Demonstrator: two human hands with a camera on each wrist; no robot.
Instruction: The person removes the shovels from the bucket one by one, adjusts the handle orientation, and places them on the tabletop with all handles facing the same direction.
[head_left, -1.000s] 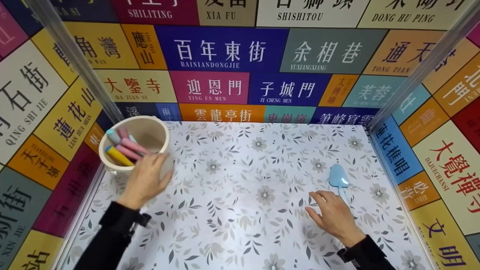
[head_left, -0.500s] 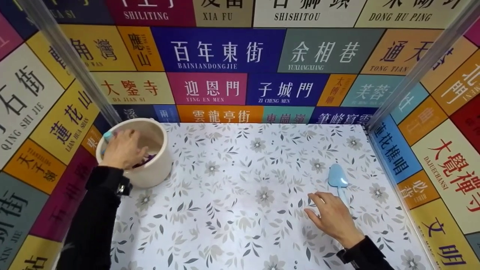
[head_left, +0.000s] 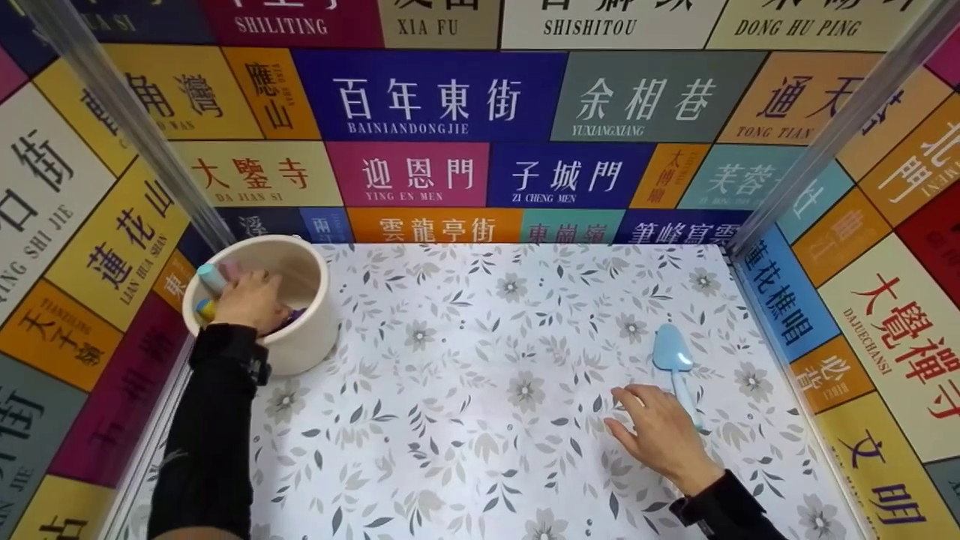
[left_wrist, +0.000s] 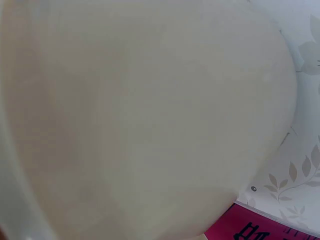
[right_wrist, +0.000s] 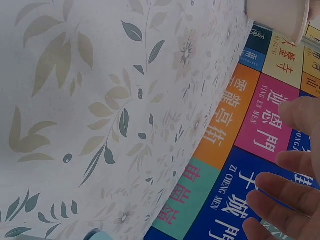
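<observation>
The left hand [head_left: 253, 301] is inside one cream bucket [head_left: 304, 345], palm down, fingertips lowered; whether it grips anything cannot be told, as the fingers are partly hidden. Four coloured items show around this hand: one pale teal stick [head_left: 212, 278] and one pink item [head_left: 232, 270] beyond it, one yellow item with a blue end [head_left: 205, 308] to its left, and one purple item [head_left: 291, 318] to its right. Any further contents are hidden. The left wrist view shows mainly the bucket's pale wall.

The right hand [head_left: 660, 435] is well apart, fingers spread and relaxed, holding nothing. One light-blue scoop [head_left: 673, 349] lies just beside it, blade beyond the fingers, handle along the hand's right side; contact cannot be confirmed. One floral-patterned surface [head_left: 450, 420] extends between the two hands.
</observation>
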